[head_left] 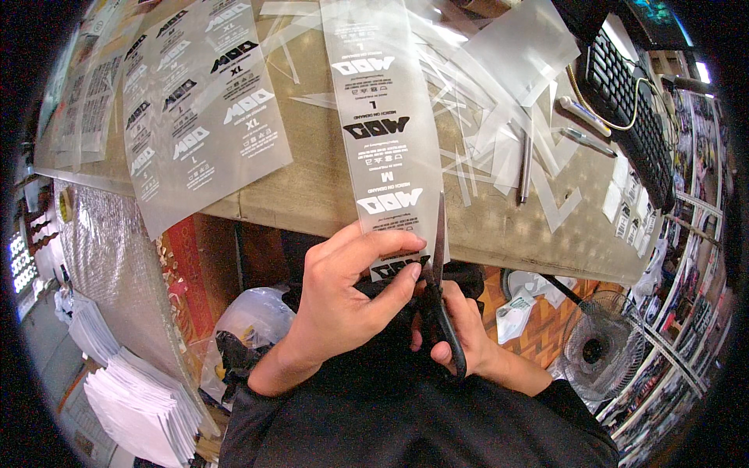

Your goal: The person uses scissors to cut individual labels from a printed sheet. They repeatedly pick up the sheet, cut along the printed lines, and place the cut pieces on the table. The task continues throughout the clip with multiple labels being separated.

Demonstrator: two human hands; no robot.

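A long translucent film strip (390,148) printed with black and white labels runs from the table toward me, past its front edge. My left hand (351,288) pinches the near end between thumb and fingers. In my right hand (460,327) is a pair of black-handled scissors (439,265), blades pointing away from me along the strip's right edge. The blades look close together; whether they are biting into the film I cannot tell. A wider printed film sheet (207,117) lies on the table to the left, one corner overhanging the edge.
Thin film offcuts (468,140) are scattered over the table (312,187). At the right are pens (589,142), a keyboard (632,101) and small cut labels (630,209). A fan (597,347) stands below right; stacked white paper (140,405) sits at lower left, near a plastic bag (253,320).
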